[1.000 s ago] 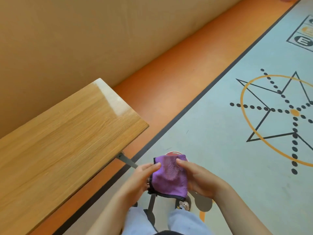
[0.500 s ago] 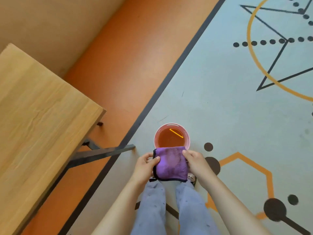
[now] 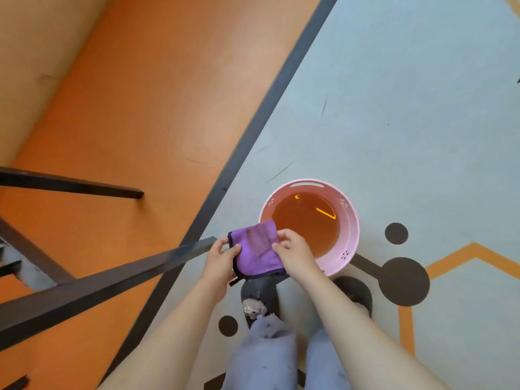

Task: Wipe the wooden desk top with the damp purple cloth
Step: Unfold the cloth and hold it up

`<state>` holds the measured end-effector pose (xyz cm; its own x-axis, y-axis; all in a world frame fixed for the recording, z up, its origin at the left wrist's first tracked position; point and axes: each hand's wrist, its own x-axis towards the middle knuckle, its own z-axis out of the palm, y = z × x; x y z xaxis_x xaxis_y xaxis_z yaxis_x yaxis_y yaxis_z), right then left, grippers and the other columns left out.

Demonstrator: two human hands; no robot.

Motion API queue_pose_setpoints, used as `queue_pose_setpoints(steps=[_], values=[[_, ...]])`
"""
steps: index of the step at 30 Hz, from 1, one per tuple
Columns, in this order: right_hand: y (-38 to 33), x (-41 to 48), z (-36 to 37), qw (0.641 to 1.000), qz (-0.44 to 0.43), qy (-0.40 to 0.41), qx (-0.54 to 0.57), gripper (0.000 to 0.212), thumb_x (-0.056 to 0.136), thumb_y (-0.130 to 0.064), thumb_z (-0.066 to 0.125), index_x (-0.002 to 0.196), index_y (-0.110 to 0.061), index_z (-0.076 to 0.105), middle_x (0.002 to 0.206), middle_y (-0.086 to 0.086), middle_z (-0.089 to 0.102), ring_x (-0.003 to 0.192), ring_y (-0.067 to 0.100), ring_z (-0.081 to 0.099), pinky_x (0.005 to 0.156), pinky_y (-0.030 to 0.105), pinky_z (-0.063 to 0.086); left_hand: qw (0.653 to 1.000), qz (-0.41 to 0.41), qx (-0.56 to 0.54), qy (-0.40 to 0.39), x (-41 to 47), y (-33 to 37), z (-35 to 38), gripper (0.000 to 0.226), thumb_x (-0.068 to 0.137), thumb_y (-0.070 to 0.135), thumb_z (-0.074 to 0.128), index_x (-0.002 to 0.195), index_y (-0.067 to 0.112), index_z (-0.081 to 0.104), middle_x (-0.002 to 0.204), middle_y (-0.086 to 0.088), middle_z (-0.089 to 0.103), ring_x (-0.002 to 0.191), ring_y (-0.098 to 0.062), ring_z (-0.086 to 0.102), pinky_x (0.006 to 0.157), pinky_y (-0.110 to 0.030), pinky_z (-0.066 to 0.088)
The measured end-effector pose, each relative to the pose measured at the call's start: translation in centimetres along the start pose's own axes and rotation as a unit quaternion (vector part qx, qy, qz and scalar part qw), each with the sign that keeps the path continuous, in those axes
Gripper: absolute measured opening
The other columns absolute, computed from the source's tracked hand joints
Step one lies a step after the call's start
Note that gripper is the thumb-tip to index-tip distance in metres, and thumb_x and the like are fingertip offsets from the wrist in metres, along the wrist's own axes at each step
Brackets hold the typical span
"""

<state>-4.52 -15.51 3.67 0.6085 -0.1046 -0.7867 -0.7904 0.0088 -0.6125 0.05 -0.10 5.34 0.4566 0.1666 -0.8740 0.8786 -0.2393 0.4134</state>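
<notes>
Looking straight down, I see a grey and orange patterned floor (image 3: 394, 94), with the dark metal desk frame (image 3: 112, 280) running off to the left of my hands; the wooden desk top itself is out of view. A round pink plastic bucket of water (image 3: 353, 235) sits just ahead and right of the hands. The folded purple cloth (image 3: 257, 249) hangs partly over its near rim, pinched by my left hand (image 3: 222, 256) and right hand (image 3: 294, 250), forearms angled inward.
</notes>
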Motion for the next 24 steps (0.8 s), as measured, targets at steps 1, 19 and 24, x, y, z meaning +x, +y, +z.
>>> queue_pose_setpoints(steps=[1, 19, 24], values=[[0.5, 1.1, 0.3, 1.0, -0.005, 0.0, 0.008, 0.018, 0.091, -0.013, 0.052, 0.104, -0.022, 0.059, 0.096, 0.002, 0.067, 0.091, 0.018, 0.065, 0.085, 0.039, 0.054, 1.0, -0.001, -0.012, 0.004, 1.3, -0.3, 0.1, 0.016, 0.096, 0.013, 0.055, 0.111, 0.017, 0.059, 0.093, -0.007, 0.068, 0.073, -0.021, 0.065, 0.06, -0.031, 0.052], [2.3, 5.6, 1.4, 0.995, 0.09, -0.012, 0.043, 0.03, 0.096, -0.013, 0.044, 0.125, -0.015, 0.052, 0.122, 0.006, 0.059, 0.111, 0.022, 0.057, 0.098, 0.042, 0.047, 0.997, -0.052, -0.034, -0.046, 5.9, -1.1, 2.1, 0.016, 0.098, 0.019, 0.049, 0.109, 0.015, 0.059, 0.112, -0.005, 0.066, 0.101, -0.022, 0.063, 0.083, -0.034, 0.052], [1.2, 2.3, -0.5, 0.993, 0.116, -0.013, 0.017, 0.04, 0.096, -0.02, 0.049, 0.135, -0.013, 0.044, 0.132, 0.004, 0.05, 0.121, 0.024, 0.049, 0.101, 0.034, 0.042, 0.996, -0.074, -0.015, -0.041, 2.5, 0.1, 1.3, 0.017, 0.1, 0.025, 0.046, 0.114, 0.018, 0.053, 0.126, -0.003, 0.057, 0.12, -0.025, 0.055, 0.106, -0.044, 0.043]])
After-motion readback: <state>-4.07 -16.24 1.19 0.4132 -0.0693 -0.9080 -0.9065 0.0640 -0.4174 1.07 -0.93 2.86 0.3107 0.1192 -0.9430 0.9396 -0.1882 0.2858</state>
